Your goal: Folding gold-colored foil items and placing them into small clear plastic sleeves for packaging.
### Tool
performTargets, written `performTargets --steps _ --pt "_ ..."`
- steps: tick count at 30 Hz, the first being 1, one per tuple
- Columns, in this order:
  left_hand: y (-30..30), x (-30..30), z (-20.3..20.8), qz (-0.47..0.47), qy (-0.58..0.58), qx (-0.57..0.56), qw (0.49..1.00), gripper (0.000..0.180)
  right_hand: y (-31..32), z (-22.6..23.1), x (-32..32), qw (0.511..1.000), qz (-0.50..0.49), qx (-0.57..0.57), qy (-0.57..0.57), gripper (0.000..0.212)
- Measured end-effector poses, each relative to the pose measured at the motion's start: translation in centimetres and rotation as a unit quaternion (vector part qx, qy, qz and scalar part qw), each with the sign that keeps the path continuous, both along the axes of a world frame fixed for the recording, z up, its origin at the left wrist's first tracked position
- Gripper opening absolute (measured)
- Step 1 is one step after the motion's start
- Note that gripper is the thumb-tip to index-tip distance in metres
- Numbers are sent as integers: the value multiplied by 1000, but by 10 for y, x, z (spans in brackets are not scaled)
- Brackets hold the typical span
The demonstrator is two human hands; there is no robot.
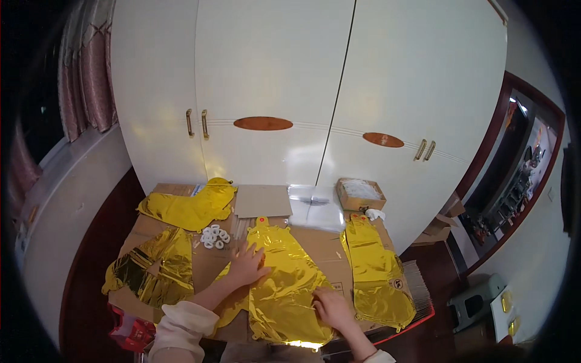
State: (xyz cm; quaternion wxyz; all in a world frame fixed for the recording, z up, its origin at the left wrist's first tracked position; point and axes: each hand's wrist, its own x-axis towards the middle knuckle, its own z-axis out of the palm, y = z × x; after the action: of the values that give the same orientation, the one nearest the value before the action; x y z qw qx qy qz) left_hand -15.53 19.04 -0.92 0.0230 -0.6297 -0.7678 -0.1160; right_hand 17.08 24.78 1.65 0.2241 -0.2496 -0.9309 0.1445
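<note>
The gold foil [284, 278] lies at the middle of the cardboard [318, 245]. The left hand [247, 268] rests on it, fingers spread, gripping nothing; whether the right hand [334, 308] pinches its edge, I cannot tell. Probably light, slippery, easily creased: best held by edges.

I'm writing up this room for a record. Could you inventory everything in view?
Foil pieces: at least four, gold, spread across the table
Rings: several, white, piled left of the middle foil
Cardboard covering: count unclear, brown, under the foil
Cardboard sheet: one, greyish brown, table's far side
Plastic: count unclear, clear, beside that sheet
Box: one, brown, far right, white contents
Cabinet: one, white, behind
Handles: four, brass-coloured, on cabinet
Curtain: count unclear, pink, far left
Red item: one, red, lower left
Stool: one, grey-green, right floor
Left hand: one, bare, on middle foil
Right hand: one, bare, at its right edge
</note>
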Motion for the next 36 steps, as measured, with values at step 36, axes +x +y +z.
performTargets --steps 36 --pt "-11 -67 115 57 -115 -48 991 40 3 59 -52 991 101 77 -42 29"
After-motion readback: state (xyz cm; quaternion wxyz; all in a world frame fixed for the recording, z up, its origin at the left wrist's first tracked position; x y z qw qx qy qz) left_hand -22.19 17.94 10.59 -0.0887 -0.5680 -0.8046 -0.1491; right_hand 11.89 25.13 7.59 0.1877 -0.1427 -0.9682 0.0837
